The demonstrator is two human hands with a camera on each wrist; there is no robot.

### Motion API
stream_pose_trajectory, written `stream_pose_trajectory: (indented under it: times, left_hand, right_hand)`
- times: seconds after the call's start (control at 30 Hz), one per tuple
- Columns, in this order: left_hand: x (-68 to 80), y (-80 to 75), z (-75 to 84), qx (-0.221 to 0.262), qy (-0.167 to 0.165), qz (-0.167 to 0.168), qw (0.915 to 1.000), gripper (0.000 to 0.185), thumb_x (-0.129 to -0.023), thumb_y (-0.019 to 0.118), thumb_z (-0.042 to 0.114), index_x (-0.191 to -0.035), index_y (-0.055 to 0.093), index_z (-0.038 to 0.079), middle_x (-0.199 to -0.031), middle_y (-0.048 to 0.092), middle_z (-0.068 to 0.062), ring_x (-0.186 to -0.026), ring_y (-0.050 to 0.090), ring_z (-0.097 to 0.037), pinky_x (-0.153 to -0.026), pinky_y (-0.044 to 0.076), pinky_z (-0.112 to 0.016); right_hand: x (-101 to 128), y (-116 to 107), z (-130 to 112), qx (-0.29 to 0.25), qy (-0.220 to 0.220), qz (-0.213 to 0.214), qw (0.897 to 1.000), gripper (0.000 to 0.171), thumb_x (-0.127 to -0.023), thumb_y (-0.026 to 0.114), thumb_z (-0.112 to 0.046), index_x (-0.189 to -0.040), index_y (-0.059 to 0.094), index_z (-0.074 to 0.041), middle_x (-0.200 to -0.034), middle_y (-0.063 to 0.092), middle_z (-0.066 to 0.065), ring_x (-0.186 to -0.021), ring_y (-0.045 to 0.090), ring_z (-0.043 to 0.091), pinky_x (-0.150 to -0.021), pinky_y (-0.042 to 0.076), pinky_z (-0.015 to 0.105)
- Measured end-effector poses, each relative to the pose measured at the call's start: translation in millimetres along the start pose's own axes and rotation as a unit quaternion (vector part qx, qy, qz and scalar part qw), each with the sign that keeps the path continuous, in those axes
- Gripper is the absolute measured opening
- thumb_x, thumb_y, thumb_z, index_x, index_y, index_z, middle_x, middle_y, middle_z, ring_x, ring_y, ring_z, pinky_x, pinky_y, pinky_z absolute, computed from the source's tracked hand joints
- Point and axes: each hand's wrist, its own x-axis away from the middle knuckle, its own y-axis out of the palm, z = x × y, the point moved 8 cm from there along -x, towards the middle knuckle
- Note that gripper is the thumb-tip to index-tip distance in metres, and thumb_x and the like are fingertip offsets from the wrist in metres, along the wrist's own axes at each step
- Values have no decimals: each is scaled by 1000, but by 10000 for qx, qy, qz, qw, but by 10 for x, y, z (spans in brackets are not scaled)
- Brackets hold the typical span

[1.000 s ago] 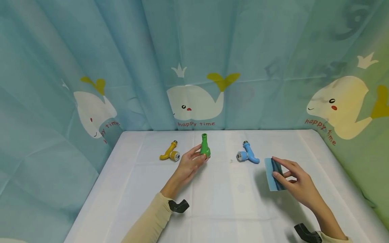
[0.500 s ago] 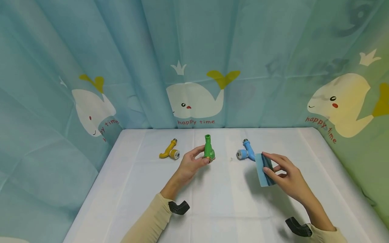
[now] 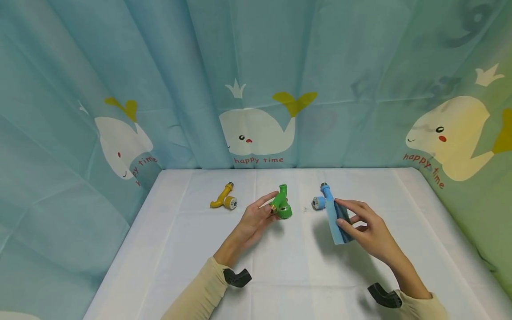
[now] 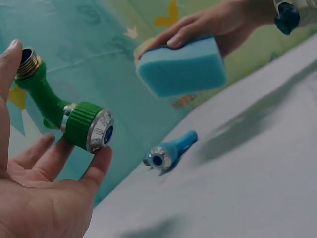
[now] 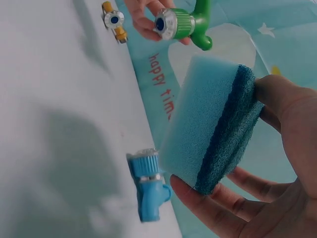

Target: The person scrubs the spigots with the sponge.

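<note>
My left hand (image 3: 254,221) holds a green faucet (image 3: 282,205) above the table, thumb at its threaded brass end and fingers under the ribbed knob. In the left wrist view the faucet (image 4: 81,119) shows its silver-rimmed knob face. Between thumb and fingers, my right hand (image 3: 370,229) pinches a sponge (image 3: 337,222), light blue with a dark blue scouring layer. The right wrist view shows both layers of the sponge (image 5: 208,124), the scouring side toward the palm. On the table behind the sponge lies a blue faucet (image 3: 326,191), partly hidden by it in the head view.
A yellow faucet (image 3: 222,198) lies on the white-covered table (image 3: 296,275), left of the green one. A blue-green curtain (image 3: 340,66) with whale prints hangs behind and at both sides of the table.
My right hand has moved left with the sponge, now in front of the blue faucet. The green faucet has shifted slightly right and turned in my left hand, its knob now facing right.
</note>
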Motion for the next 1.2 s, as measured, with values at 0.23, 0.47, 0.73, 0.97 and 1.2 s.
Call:
stream_pose_trajectory:
  times: [0.23,0.47,0.73,0.97,1.2]
  left_hand:
    - [2,68,27,-1086,49,-180,9939,94,-81,89,36,-154,42,3,-144,57,-18,-115,65,-19,-96,55,-29]
    - [18,195,127,-1897,549,-432,9794,85,-79,92,33,-146,53,-1,-143,58,-21,-118,63,-28,-92,58,-32]
    - [41,176,188,-1748,736,-389,9811,90,-76,93,37,-146,52,-3,-142,59,-22,-119,63,-32,-91,58,-32]
    - [50,206,197,-1608,676,-557,9831,93,-75,93,36,-146,50,-5,-141,60,-19,-122,62,-25,-93,58,-34]
    - [103,233,210,-1590,628,-641,9832,97,-75,92,40,-147,48,-8,-143,58,-19,-122,61,-26,-92,58,-32]
  right_hand:
    - [-133,88,-275,-191,-266,-11,9995,57,-93,76,-5,-145,60,-18,-141,55,5,-86,62,11,-69,58,23]
    - [-326,398,-722,-761,-1058,-250,9911,57,-92,77,-3,-144,61,-17,-146,51,8,-91,65,18,-72,60,27]
    - [-356,480,-776,-59,-1419,284,9895,58,-83,84,-1,-137,68,-15,-142,54,16,-99,68,27,-63,60,32]
    - [-302,499,-984,-219,-1949,-10,9806,56,-83,86,-7,-136,69,-19,-149,50,11,-101,64,19,-72,58,30]
    - [-345,428,-943,581,-2190,559,9724,47,-87,84,-19,-132,71,-19,-146,53,16,-88,63,21,-56,53,28]
